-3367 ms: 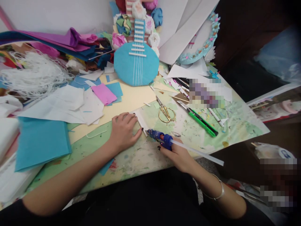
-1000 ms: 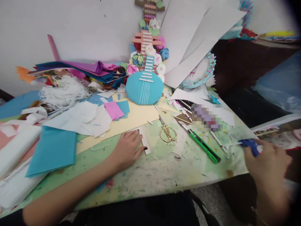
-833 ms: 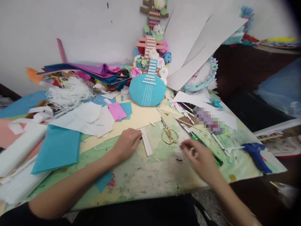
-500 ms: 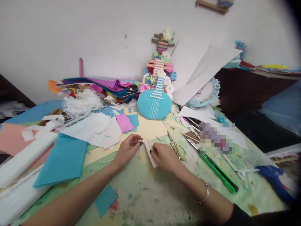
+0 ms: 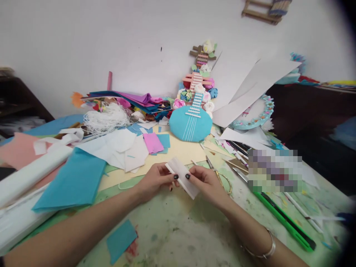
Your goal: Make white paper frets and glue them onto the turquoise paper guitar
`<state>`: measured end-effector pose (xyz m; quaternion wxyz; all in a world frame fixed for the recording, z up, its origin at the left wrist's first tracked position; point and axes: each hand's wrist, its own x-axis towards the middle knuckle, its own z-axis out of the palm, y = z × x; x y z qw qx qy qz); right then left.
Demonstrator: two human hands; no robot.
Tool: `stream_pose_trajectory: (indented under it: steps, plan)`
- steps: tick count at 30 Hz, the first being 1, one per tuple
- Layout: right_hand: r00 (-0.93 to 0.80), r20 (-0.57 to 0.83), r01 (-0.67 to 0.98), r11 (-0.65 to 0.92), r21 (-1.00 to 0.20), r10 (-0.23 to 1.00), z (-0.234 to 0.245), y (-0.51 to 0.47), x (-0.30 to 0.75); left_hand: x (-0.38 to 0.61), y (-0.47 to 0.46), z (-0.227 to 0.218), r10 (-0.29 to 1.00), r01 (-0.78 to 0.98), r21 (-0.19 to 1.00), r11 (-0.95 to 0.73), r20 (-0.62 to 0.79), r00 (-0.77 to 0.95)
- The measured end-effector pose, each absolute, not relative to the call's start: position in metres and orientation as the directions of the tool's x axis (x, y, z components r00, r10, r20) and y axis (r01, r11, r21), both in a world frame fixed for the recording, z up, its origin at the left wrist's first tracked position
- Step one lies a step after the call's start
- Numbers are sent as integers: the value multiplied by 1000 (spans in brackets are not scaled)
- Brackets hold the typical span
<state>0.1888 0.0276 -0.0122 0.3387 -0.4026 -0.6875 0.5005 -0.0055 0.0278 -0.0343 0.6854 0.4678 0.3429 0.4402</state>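
Note:
A small strip of white paper (image 5: 180,168) is held up over the table between my two hands. Along its near-left edge runs a thin white rod-like edge; whether it is a stick or a rolled fold I cannot tell. My left hand (image 5: 158,180) pinches that edge, thumb on top and fingers behind. From the other side my right hand (image 5: 208,184) grips the paper, its thumb pressed on the face. Gold-handled scissors (image 5: 224,181) lie just beyond my right hand. A turquoise paper lute (image 5: 190,124) with white strings stands behind.
On the right lie a green utility knife (image 5: 286,222) and white sticks (image 5: 303,213). To the left are turquoise paper (image 5: 73,181), white paper rolls (image 5: 30,178) and a heap of white string (image 5: 107,118). A turquoise scrap (image 5: 121,241) lies in front.
The white paper has been raised and turned so its flat face shows. My left hand, apart from it before, now pinches its edge. The view has shifted a little left.

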Motion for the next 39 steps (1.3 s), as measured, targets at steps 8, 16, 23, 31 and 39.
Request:
stream_pose_trajectory:
  steps: [8, 16, 23, 31, 39]
  plan:
    - [-441, 25, 295, 171, -940, 897, -15, 26, 187, -4, 27, -37, 965, -313, 939, 143, -62, 255]
    - [-383, 0, 301, 124, -945, 924, -17, 30, 188, -6, 33, -34, 986, -356, 925, 134, -89, 141]
    - [-299, -4, 124, 34, -992, 954, -18, 40, 192, -6, 38, -37, 988, -423, 893, 155, -128, 90]
    - [-278, -30, 131, 7, -991, 960, -18, 45, 198, -4, 40, -40, 993, -460, 879, 121, -106, 58]
    - [-347, -138, 81, -116, -990, 928, -16, 48, 200, -1, 39, -36, 997, -489, 868, 81, -69, 43]
